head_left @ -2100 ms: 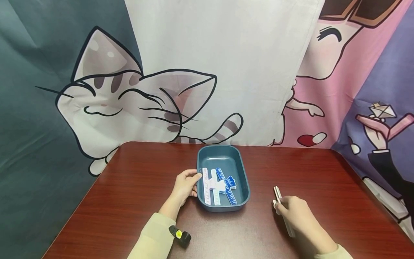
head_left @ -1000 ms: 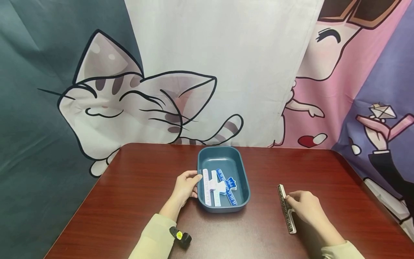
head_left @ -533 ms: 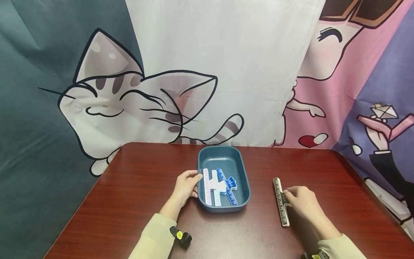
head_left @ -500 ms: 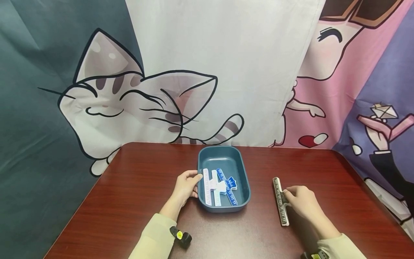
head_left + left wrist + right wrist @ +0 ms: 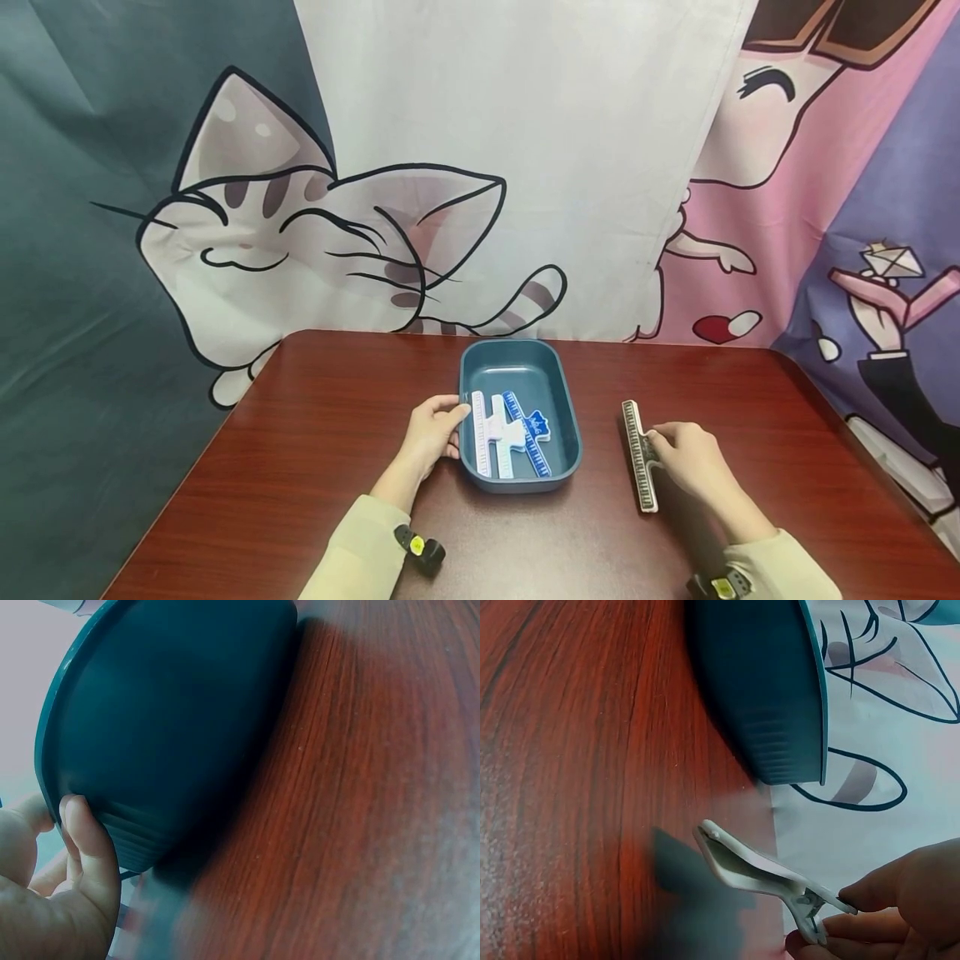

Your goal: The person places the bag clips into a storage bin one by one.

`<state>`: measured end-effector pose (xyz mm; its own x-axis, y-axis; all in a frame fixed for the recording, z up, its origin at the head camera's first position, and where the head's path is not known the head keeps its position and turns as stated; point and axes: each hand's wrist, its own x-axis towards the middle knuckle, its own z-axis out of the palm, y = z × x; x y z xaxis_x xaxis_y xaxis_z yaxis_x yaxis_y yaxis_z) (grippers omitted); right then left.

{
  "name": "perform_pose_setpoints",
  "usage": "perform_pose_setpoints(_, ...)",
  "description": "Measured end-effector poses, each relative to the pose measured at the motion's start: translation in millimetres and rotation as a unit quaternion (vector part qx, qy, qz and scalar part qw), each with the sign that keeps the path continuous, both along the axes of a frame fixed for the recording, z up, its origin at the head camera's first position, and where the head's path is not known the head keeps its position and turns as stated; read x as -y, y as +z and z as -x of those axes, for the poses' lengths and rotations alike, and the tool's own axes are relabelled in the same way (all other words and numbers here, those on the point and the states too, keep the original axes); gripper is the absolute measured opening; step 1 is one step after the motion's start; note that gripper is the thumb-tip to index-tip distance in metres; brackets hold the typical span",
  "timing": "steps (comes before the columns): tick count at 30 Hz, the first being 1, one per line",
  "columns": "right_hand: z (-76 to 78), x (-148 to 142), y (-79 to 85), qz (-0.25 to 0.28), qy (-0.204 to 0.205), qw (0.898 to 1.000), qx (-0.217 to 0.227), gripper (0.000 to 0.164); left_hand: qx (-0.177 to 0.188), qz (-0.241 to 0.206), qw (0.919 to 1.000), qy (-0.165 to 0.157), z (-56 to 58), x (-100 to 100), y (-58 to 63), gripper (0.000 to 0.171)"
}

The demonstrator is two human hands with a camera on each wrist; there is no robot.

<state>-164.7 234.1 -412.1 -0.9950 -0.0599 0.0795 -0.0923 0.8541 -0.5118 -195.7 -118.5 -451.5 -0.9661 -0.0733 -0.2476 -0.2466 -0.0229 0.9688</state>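
My left hand (image 5: 431,433) grips the left rim of the blue-grey tray (image 5: 517,360), thumb over the rim and fingers against the outer wall. Three long ruler-edged clips lie in the tray's near half: a pale pink clip (image 5: 478,433), a whitish-blue clip (image 5: 498,408) and a dark blue clip (image 5: 512,406) slanting at the right. To the right of the tray, my right hand (image 5: 693,458) pinches the handles of a long white clip (image 5: 639,457), its dark-marked strip facing up. In the right wrist view this white clip (image 5: 761,874) is raised above the table, over its shadow.
The tray stands on a reddish-brown wooden table (image 5: 315,467), close to its far edge. Behind the table hangs a cartoon-printed cloth (image 5: 600,150). A black strap device (image 5: 420,546) sits on the left wrist.
The right hand has turned the white clip from edge-on to show its marked strip, then carried it left and away from me, closer to the tray. The left hand and tray stay put.
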Motion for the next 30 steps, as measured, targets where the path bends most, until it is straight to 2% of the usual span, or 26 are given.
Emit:
perform_pose_setpoints(3,0.4,2.1,0.4,0.0,0.002,1.0,-0.007,0.028,0.003,0.003,1.0,0.003,0.4,0.0,-1.6,0.045)
perform_pose_setpoints(7,2.1,4.9,0.7,0.001,0.004,1.0,-0.011,0.028,-0.001,-0.002,1.0,0.0,-2.0,0.0,2.4,0.044)
perform_pose_setpoints(14,4.1,9.8,2.2,-0.004,0.016,1.0,-0.022,0.024,-0.003,0.001,1.0,-0.007,-15.4,-3.9,28.5,0.043)
perform_pose_setpoints(17,4.2,11.6,3.2,-0.003,0.015,1.0,-0.026,0.024,-0.003,0.003,1.0,-0.007,-18.9,-5.5,34.8,0.043)
perform_pose_setpoints(30,8.5,18.0,4.8,0.004,0.024,0.999,-0.04,0.025,-0.005,0.008,1.0,-0.003,-19.9,-6.6,36.6,0.04)
